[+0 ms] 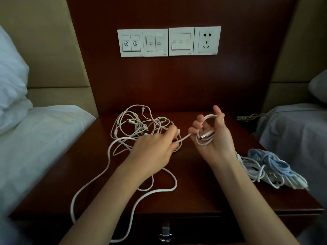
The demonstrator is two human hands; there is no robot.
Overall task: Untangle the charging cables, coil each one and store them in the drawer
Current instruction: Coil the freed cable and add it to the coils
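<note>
Two hands work over the nightstand point(203, 183), close together but not touching. The right hand point(215, 138), palm up with fingers curled, grips one small coil point(203, 141) of white cable, its USB plug point(205, 136) lying across the palm. One strand point(184, 138) runs from that coil to the left hand point(154, 149), which is knuckles up and pinches it. One long white cable point(155, 190) loops under the left wrist (it trails off the nightstand's front edge). One tangle point(136, 124) of thin white cables lies at the nightstand's back. One bundled heap point(269, 167), pale blue and white, sits at the nightstand's right edge. One drawer point(194, 227) under the nightstand's top is closed. Four white wall plates point(169, 42) hang above the nightstand.
</note>
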